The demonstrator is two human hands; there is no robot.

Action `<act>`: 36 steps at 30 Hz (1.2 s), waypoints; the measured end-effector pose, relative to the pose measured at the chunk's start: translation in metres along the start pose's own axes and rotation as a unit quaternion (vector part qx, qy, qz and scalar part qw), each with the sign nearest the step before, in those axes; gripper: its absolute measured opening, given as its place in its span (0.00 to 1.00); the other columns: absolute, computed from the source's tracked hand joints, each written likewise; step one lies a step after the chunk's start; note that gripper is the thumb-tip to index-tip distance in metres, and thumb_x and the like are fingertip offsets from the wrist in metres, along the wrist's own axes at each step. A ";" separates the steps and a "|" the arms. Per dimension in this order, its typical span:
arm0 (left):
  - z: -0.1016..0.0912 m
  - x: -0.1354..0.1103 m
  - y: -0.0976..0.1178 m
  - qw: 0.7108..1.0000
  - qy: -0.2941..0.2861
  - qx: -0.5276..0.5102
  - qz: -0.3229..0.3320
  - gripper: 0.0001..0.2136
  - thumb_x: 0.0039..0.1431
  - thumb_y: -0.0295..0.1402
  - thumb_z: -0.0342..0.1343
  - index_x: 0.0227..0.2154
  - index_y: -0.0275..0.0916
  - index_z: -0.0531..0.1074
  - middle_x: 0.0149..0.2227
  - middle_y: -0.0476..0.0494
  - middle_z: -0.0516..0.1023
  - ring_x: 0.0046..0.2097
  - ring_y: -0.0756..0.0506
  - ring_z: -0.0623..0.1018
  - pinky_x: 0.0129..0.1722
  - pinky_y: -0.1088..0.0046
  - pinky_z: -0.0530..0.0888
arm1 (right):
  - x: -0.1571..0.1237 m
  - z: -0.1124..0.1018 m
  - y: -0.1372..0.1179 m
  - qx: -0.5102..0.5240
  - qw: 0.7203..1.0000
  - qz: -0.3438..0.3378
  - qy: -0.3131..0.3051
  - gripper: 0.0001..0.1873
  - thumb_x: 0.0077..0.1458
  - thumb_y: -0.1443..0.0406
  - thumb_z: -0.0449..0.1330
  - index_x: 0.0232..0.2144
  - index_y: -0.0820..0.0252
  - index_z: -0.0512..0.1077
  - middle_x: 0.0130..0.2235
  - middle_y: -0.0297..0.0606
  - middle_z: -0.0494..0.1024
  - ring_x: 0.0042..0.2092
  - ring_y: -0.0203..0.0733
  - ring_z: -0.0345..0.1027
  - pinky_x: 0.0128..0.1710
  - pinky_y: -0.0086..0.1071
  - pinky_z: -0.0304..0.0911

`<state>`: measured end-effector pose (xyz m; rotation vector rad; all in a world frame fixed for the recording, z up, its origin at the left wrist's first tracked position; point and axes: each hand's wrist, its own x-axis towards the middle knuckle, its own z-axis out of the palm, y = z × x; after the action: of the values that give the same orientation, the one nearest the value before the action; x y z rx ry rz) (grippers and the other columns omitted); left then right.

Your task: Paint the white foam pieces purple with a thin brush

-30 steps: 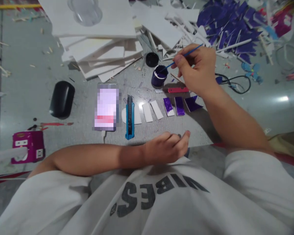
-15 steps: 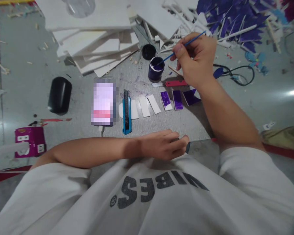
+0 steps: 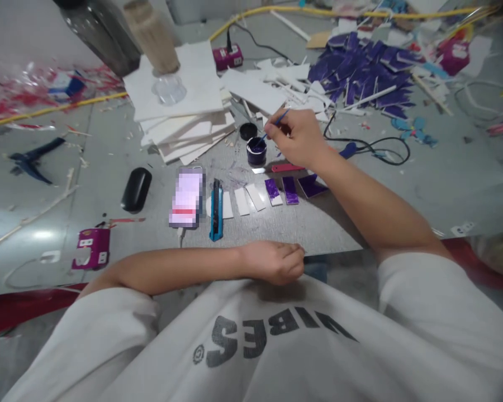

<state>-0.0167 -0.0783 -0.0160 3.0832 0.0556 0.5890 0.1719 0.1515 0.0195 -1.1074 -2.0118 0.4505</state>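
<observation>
My right hand (image 3: 298,137) pinches a thin blue paintbrush (image 3: 280,118), whose tip is down inside a small jar of dark purple paint (image 3: 256,156). Behind the jar lies its black lid (image 3: 248,132). Under my right wrist is a red-handled craft knife (image 3: 287,167). Nearer to me lie a partly purple strip (image 3: 273,191), a purple strip (image 3: 290,191) and a purple piece (image 3: 311,187). Several white strips (image 3: 242,202) are left of them, beside a blue utility knife (image 3: 216,215). My left hand (image 3: 276,261) rests at the table's near edge, fingers curled closed; its palm is hidden.
Left of the knife are a phone (image 3: 186,195) on a cable, a black case (image 3: 136,190) and a magenta socket block (image 3: 93,248). White boards (image 3: 188,125) are stacked behind, holding a bottle (image 3: 151,36). Purple scraps (image 3: 356,72) heap at back right.
The view has tilted up, showing more of the table's far side. The brush still dips in the jar, in my right hand. My left hand stays curled at the near edge.
</observation>
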 end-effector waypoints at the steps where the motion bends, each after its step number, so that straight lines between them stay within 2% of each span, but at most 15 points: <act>1: 0.001 0.007 0.002 1.000 0.001 0.005 0.011 0.15 0.85 0.26 0.56 0.43 0.35 0.88 0.47 0.33 0.93 0.47 0.43 0.92 0.46 0.70 0.89 | -0.001 0.000 0.001 -0.010 1.000 -0.007 0.000 0.16 0.78 0.47 0.69 0.42 0.49 0.84 0.32 0.35 0.82 0.36 0.48 0.75 0.46 0.47 0.73; 2: 0.001 0.014 0.004 1.000 0.000 0.013 0.014 0.16 0.85 0.27 0.56 0.43 0.35 0.89 0.50 0.32 0.94 0.49 0.43 0.92 0.50 0.69 0.89 | -0.002 0.001 0.003 -0.015 1.000 -0.011 -0.001 0.16 0.78 0.47 0.69 0.44 0.49 0.85 0.34 0.36 0.82 0.37 0.49 0.75 0.47 0.48 0.73; 4: -0.002 0.027 0.005 0.999 -0.002 0.034 0.012 0.14 0.85 0.26 0.57 0.49 0.34 0.91 0.61 0.30 0.93 0.60 0.39 0.92 0.65 0.60 0.87 | -0.003 0.002 0.004 -0.018 1.000 -0.011 -0.009 0.14 0.78 0.48 0.68 0.46 0.48 0.86 0.37 0.38 0.84 0.40 0.51 0.77 0.48 0.49 0.73; 5: -0.005 0.031 0.005 0.998 -0.009 0.052 0.020 0.14 0.85 0.26 0.58 0.52 0.34 0.91 0.63 0.29 0.92 0.61 0.37 0.91 0.66 0.57 0.86 | -0.003 0.003 0.004 -0.020 1.000 -0.008 -0.017 0.13 0.78 0.49 0.68 0.46 0.48 0.86 0.38 0.39 0.85 0.41 0.52 0.77 0.49 0.49 0.73; 6: -0.010 0.034 0.004 0.998 -0.023 0.062 0.021 0.13 0.85 0.26 0.59 0.55 0.33 0.91 0.65 0.27 0.92 0.59 0.38 0.91 0.63 0.59 0.85 | -0.003 0.004 0.004 -0.021 0.999 -0.004 -0.026 0.12 0.78 0.51 0.68 0.47 0.48 0.86 0.39 0.40 0.85 0.41 0.52 0.77 0.49 0.49 0.73; 7: -0.015 0.034 0.003 0.997 -0.034 0.065 0.016 0.13 0.85 0.26 0.60 0.57 0.32 0.90 0.64 0.25 0.91 0.55 0.39 0.91 0.55 0.61 0.85 | -0.003 0.005 0.003 -0.022 0.999 -0.001 -0.034 0.11 0.78 0.53 0.68 0.46 0.49 0.86 0.38 0.40 0.85 0.41 0.52 0.77 0.49 0.49 0.73; 9: -0.027 0.030 -0.001 0.994 -0.071 0.071 -0.033 0.14 0.85 0.26 0.60 0.62 0.30 0.87 0.65 0.22 0.90 0.50 0.40 0.89 0.46 0.64 0.81 | -0.003 0.006 0.002 -0.018 0.999 0.000 -0.037 0.10 0.78 0.55 0.67 0.46 0.49 0.86 0.37 0.39 0.85 0.40 0.51 0.76 0.48 0.48 0.71; 12: -0.042 0.016 -0.005 0.977 -0.145 0.079 -0.137 0.16 0.85 0.26 0.58 0.66 0.26 0.84 0.64 0.19 0.90 0.45 0.41 0.89 0.41 0.64 0.79 | -0.005 0.008 0.002 -0.009 1.000 -0.011 -0.017 0.11 0.79 0.54 0.67 0.44 0.49 0.86 0.36 0.37 0.85 0.38 0.49 0.74 0.44 0.46 0.69; 15: -0.051 0.006 -0.007 0.946 -0.227 0.047 -0.226 0.27 0.87 0.43 0.61 0.73 0.24 0.79 0.71 0.13 0.84 0.53 0.34 0.91 0.47 0.60 0.84 | -0.004 0.008 0.007 0.012 1.000 -0.027 0.002 0.18 0.79 0.48 0.67 0.41 0.51 0.85 0.34 0.36 0.84 0.34 0.45 0.71 0.41 0.44 0.69; 19: -0.059 0.003 -0.012 0.913 -0.302 0.029 -0.271 0.39 0.85 0.57 0.63 0.80 0.27 0.74 0.80 0.09 0.75 0.61 0.29 0.90 0.52 0.57 0.87 | -0.003 -0.004 0.012 0.098 0.993 -0.038 0.048 0.31 0.79 0.35 0.65 0.42 0.53 0.85 0.31 0.33 0.82 0.30 0.39 0.69 0.37 0.39 0.70; 22: -0.062 0.000 -0.015 0.905 -0.317 0.006 -0.285 0.45 0.79 0.61 0.69 0.84 0.32 0.70 0.83 0.10 0.71 0.62 0.28 0.89 0.52 0.55 0.87 | -0.016 -0.020 0.010 0.169 0.983 -0.013 0.071 0.35 0.78 0.31 0.64 0.40 0.53 0.84 0.35 0.35 0.86 0.27 0.35 0.70 0.28 0.34 0.69; 24: -0.062 -0.003 -0.015 0.903 -0.317 -0.004 -0.290 0.49 0.74 0.62 0.74 0.85 0.36 0.70 0.84 0.11 0.70 0.61 0.27 0.88 0.49 0.56 0.87 | -0.033 -0.030 0.007 0.197 0.975 0.005 0.100 0.32 0.76 0.33 0.69 0.40 0.54 0.83 0.33 0.34 0.86 0.23 0.32 0.68 0.22 0.32 0.66; 26: -0.060 -0.006 -0.013 0.902 -0.316 -0.006 -0.294 0.51 0.71 0.63 0.77 0.85 0.39 0.70 0.86 0.13 0.69 0.59 0.28 0.88 0.46 0.56 0.86 | -0.055 -0.036 0.003 0.186 0.976 0.011 0.112 0.30 0.79 0.37 0.68 0.39 0.54 0.83 0.33 0.34 0.87 0.22 0.31 0.70 0.20 0.30 0.64; 31: -0.057 -0.004 -0.010 0.893 -0.322 -0.019 -0.314 0.52 0.72 0.67 0.73 0.88 0.44 0.67 0.89 0.21 0.64 0.59 0.28 0.89 0.41 0.58 0.84 | -0.101 -0.034 -0.002 0.172 0.970 -0.073 0.159 0.20 0.82 0.50 0.68 0.38 0.51 0.86 0.26 0.29 0.81 0.21 0.33 0.74 0.18 0.27 0.62; 36: -0.057 0.000 -0.013 0.884 -0.338 -0.051 -0.319 0.50 0.75 0.65 0.72 0.90 0.49 0.64 0.92 0.24 0.57 0.60 0.31 0.88 0.43 0.59 0.83 | -0.121 -0.028 -0.003 0.187 0.965 -0.096 0.157 0.13 0.80 0.54 0.69 0.41 0.50 0.87 0.29 0.29 0.85 0.22 0.35 0.74 0.20 0.29 0.68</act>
<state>-0.0377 -0.0654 0.0371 2.7089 0.9345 -0.4857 0.2298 0.0479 -0.0167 -0.6946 -1.6498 0.4955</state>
